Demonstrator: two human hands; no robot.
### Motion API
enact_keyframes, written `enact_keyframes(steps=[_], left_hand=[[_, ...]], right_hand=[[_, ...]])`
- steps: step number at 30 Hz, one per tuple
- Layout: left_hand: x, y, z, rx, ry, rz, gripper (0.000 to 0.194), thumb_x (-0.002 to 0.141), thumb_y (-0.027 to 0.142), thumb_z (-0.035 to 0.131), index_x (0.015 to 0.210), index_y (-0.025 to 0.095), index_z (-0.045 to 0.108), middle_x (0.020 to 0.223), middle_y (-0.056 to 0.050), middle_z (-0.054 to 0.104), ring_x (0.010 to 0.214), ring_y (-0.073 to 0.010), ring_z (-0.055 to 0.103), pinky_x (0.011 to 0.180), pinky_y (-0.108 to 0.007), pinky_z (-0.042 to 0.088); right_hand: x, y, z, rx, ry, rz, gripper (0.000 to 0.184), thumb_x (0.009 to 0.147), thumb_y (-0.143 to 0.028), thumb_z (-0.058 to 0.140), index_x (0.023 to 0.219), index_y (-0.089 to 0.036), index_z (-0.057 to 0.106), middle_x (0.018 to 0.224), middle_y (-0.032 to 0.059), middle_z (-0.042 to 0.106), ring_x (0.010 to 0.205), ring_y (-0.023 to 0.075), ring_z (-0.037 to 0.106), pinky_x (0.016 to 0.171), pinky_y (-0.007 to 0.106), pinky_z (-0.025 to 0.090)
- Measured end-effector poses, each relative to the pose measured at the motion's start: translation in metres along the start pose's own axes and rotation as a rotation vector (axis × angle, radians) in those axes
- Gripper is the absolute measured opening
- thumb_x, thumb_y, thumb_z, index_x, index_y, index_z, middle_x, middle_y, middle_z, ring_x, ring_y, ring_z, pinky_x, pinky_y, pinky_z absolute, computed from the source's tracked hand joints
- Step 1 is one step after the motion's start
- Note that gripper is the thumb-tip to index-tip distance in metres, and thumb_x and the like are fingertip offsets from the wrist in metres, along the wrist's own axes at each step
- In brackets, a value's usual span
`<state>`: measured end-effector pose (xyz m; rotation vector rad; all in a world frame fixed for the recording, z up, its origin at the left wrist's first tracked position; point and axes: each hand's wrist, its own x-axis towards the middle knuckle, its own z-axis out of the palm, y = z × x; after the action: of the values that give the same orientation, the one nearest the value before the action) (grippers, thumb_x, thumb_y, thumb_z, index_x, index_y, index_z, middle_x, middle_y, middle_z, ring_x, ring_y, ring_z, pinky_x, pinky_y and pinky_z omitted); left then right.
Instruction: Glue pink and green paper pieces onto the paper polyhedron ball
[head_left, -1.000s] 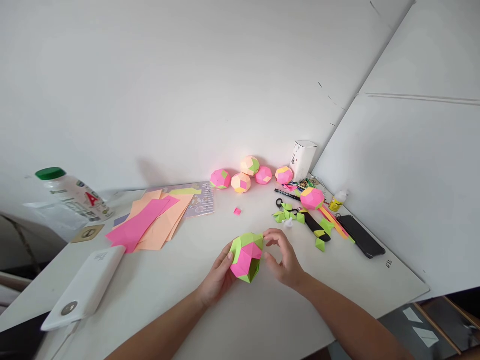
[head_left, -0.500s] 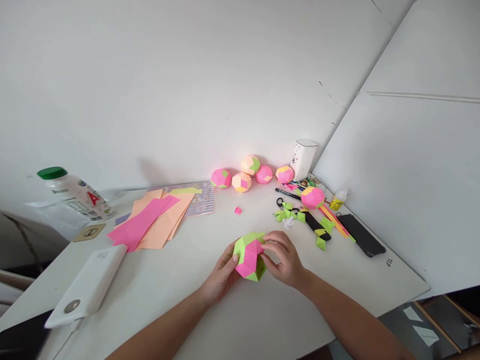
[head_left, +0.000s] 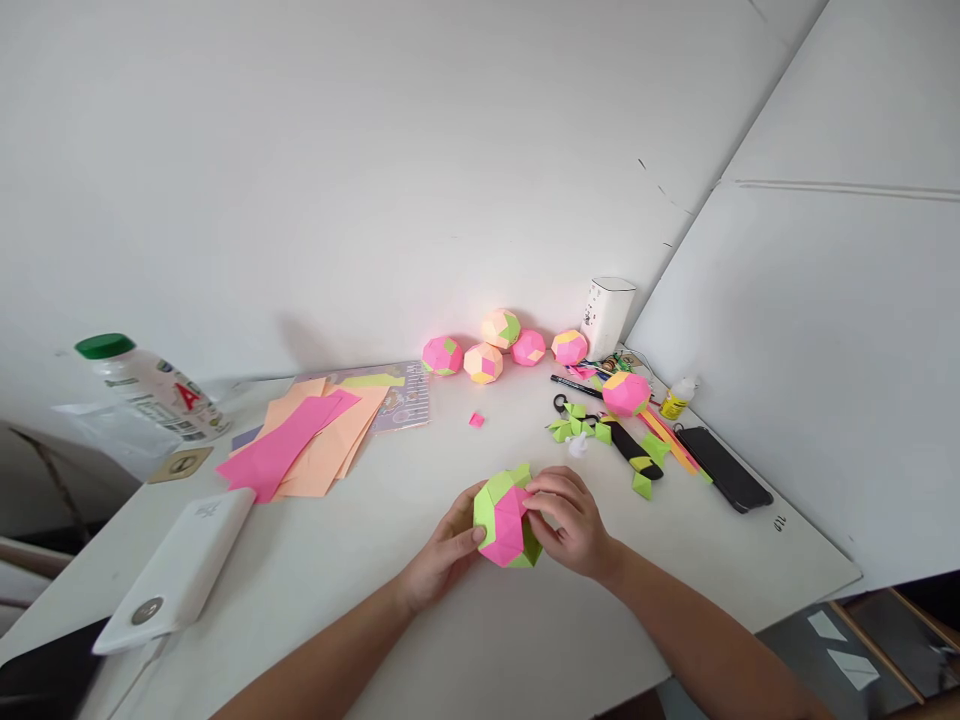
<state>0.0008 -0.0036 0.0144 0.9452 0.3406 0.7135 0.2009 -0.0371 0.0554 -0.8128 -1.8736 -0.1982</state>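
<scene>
A faceted paper ball (head_left: 504, 522) in green and pink is held above the front of the white table (head_left: 420, 650). My left hand (head_left: 444, 552) grips its left side, thumb on the green face and the other fingers behind. On the right, my right hand (head_left: 571, 522) pinches the ball's upper right edge between thumb and fingertips. A dark gap shows in the ball at its lower right, partly covered by that hand. Beyond the ball lies a small pink paper piece (head_left: 477, 420).
Finished-looking paper balls (head_left: 483, 364) line the wall. Green paper pieces (head_left: 577, 428), a black-handled tool (head_left: 630, 447), a glue bottle (head_left: 679, 398) and a phone (head_left: 724, 468) lie at right. Paper sheets (head_left: 322, 440), a power bank (head_left: 180, 570) and a bottle (head_left: 150, 390) are at left.
The ball has shifted slightly to the right and turned a little in my hands. Both hands keep their hold on it.
</scene>
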Motion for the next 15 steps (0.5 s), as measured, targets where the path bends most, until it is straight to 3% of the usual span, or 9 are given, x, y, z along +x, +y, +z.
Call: enact_keyframes(steps=[7, 15], left_hand=[[0.002, 0.001, 0.003, 0.027, -0.029, 0.027, 0.058, 0.074, 0.03, 0.076, 0.126, 0.028, 0.05, 0.135, -0.01, 0.05, 0.125, -0.0342, 0.046, 0.097, -0.047, 0.042], [0.002, 0.002, 0.006, 0.064, -0.075, 0.067, 0.049, 0.08, 0.027, 0.07, 0.125, 0.028, 0.051, 0.142, -0.009, 0.043, 0.127, -0.0335, 0.044, 0.101, -0.05, 0.041]], right_hand=[[0.001, 0.006, 0.0, 0.035, 0.015, 0.026, 0.033, 0.075, 0.004, 0.053, 0.093, -0.024, 0.057, 0.088, 0.0067, 0.063, 0.082, 0.0213, 0.057, 0.067, 0.038, 0.056], [-0.003, 0.022, 0.0, 0.252, 0.099, 0.31, 0.018, 0.083, -0.008, 0.057, 0.09, -0.025, 0.06, 0.091, 0.0065, 0.063, 0.086, 0.0206, 0.062, 0.073, 0.037, 0.054]])
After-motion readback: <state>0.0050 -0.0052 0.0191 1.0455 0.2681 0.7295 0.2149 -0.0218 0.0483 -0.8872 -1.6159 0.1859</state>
